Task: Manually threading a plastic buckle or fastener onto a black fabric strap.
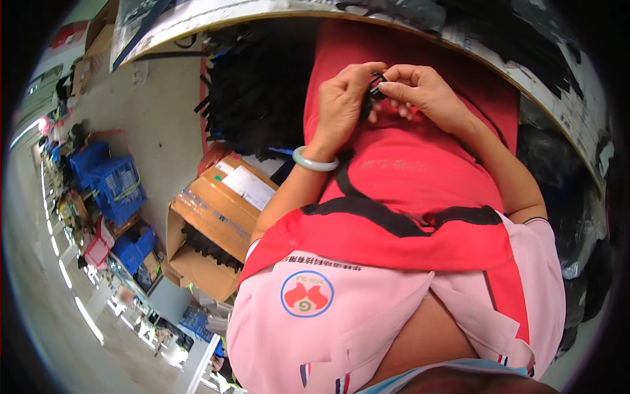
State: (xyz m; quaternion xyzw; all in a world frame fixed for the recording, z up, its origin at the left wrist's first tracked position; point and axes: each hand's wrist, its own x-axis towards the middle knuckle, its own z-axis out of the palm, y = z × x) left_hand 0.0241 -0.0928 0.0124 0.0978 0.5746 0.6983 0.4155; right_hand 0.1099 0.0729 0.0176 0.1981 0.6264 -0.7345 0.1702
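Observation:
Above my lap, both hands come together on a small black slotted piece [377, 85], which looks like a strap buckle. My left hand [342, 100], with a pale bangle [315, 161] on its wrist, pinches it from the left side. The thumb and fingertips of my right hand [423, 95] close on its right side. Part of the piece is hidden behind the fingers, and its exact kind is hard to make out. Beneath the hands lies a red apron [407, 157] with black bands.
A worktable edge [387, 18] curves across just beyond my hands. A heap of black straps [252, 92] lies to the left. Nearer stands an open cardboard box [220, 207] with black pieces inside. Blue crates [118, 187] stand farther left, and plastic bags [558, 151] lie at the right.

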